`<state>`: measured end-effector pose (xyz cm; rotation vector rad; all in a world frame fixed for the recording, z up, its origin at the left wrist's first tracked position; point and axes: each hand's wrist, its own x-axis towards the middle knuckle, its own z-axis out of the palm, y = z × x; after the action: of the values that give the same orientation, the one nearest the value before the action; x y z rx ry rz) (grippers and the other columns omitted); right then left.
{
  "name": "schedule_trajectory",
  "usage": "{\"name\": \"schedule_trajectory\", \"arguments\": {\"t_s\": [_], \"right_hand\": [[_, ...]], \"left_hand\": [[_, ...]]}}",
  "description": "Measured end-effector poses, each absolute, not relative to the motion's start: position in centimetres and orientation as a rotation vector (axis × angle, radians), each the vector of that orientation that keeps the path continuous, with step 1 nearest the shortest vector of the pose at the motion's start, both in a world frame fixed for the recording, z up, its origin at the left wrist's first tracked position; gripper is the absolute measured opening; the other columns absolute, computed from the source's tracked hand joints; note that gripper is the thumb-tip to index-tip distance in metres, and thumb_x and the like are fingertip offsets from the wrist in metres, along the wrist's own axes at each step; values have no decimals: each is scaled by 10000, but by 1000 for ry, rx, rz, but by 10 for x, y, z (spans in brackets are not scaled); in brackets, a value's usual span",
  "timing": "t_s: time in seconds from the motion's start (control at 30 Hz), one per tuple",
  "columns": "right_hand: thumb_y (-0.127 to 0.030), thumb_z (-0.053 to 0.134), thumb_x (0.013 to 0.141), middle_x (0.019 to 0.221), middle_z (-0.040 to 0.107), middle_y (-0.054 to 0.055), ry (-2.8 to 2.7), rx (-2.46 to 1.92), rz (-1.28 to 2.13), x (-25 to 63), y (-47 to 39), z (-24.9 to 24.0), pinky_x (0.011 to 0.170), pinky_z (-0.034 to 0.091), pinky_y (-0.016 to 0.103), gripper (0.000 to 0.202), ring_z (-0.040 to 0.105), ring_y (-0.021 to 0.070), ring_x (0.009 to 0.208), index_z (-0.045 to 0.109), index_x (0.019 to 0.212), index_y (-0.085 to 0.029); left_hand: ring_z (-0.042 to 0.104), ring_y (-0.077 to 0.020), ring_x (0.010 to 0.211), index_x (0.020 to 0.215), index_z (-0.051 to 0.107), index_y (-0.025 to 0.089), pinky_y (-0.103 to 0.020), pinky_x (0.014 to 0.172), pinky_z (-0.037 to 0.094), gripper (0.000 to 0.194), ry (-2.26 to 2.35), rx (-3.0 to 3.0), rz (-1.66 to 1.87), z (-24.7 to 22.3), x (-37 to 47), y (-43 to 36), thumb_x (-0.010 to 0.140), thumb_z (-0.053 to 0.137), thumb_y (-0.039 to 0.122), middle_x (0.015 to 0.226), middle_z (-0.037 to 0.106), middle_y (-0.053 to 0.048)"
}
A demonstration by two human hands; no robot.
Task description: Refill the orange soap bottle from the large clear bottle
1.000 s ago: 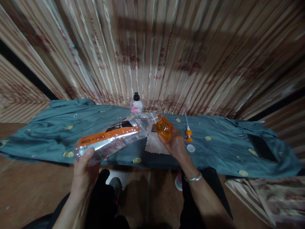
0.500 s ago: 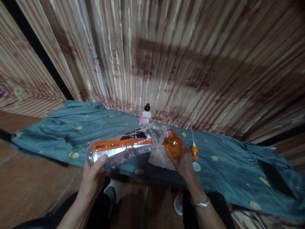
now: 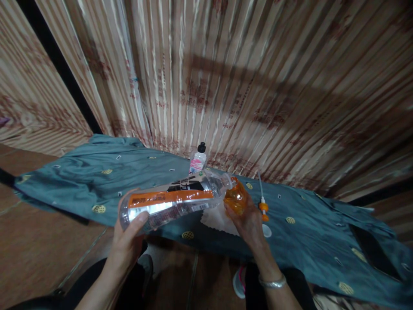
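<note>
My left hand is wrapped round the base of a large clear bottle with an orange and silver label. The bottle lies nearly level, its neck pointing right. My right hand grips a small orange see-through bottle, its mouth against the clear bottle's mouth. Beneath the two mouths a white cloth lies on the teal cover. An orange and white pump top with a thin tube lies right of my right hand, beside a round white cap.
Behind the clear bottle stands a small bottle with a black cap and pink label. A dark flat object lies at the right on the teal cover. A striped curtain hangs behind.
Both hands keep their holds, and the two bottles stay mouth to mouth. They appear slightly further right and lower in view. The surroundings have shifted slightly too.
</note>
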<state>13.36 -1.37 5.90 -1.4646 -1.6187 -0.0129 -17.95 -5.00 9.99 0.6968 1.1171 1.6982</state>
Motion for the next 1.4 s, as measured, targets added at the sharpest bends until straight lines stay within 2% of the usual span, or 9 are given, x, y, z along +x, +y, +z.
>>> {"name": "schedule_trajectory", "arguments": {"t_s": [0.07,0.13,0.3,0.37,0.67,0.97,1.17,1.4], "right_hand": [[-543,693,962,1253,795,235,-1616,-1454,0,134,-13,59,920,677,602,711,801,400,1109,559,1521,-125],[-536,706,950,1231,803,219,-1606,-1456,6,135,-13,58,912,682,584,705,807,388,1087,569,1513,-136],[-602,696,937,1208,814,195,-1568,-1464,-19,135,-12,57,878,693,543,700,816,363,1048,607,1470,-158],[-625,689,933,1197,815,208,-1562,-1473,-17,135,-12,57,878,691,548,710,818,370,1038,616,1450,-144],[-631,682,920,1191,811,240,-1567,-1477,-10,136,-13,61,888,683,584,719,820,392,1030,630,1416,-113],[-593,740,869,1206,809,237,-1521,-1507,60,136,-13,62,878,684,579,705,815,401,1048,642,1388,-126],[-554,754,837,1216,808,226,-1480,-1545,131,134,-14,65,950,651,611,696,801,414,1097,650,1377,-129],[-517,751,848,1224,805,219,-1505,-1526,121,134,-16,66,949,658,591,674,805,400,1083,648,1396,-139]], "left_hand": [[732,-309,1048,1307,643,284,-359,795,637,792,1112,704,1686,98,-181,-50,607,965,470,1203,755,-78],[730,-300,1056,1298,647,280,-356,817,634,773,1108,726,1696,97,-182,-50,614,960,457,1207,759,-76],[739,-284,875,1346,613,288,-328,582,598,806,1100,753,1680,97,-180,-50,626,935,452,1127,773,-68],[741,-289,867,1350,609,283,-330,565,595,817,1096,756,1684,97,-179,-50,623,935,464,1124,776,-70],[756,-310,964,1331,625,267,-362,723,621,818,1104,779,1714,96,-179,-49,610,946,482,1113,788,-73],[749,-312,947,1339,621,272,-380,740,620,834,1112,779,1701,97,-177,-49,604,947,493,1107,780,-75],[720,-284,1027,1347,607,257,-372,888,593,827,1127,783,1715,102,-173,-50,629,952,475,1140,764,-50],[710,-278,1012,1353,596,267,-369,869,588,850,1118,760,1716,100,-173,-49,613,957,480,1141,758,-43]]}}
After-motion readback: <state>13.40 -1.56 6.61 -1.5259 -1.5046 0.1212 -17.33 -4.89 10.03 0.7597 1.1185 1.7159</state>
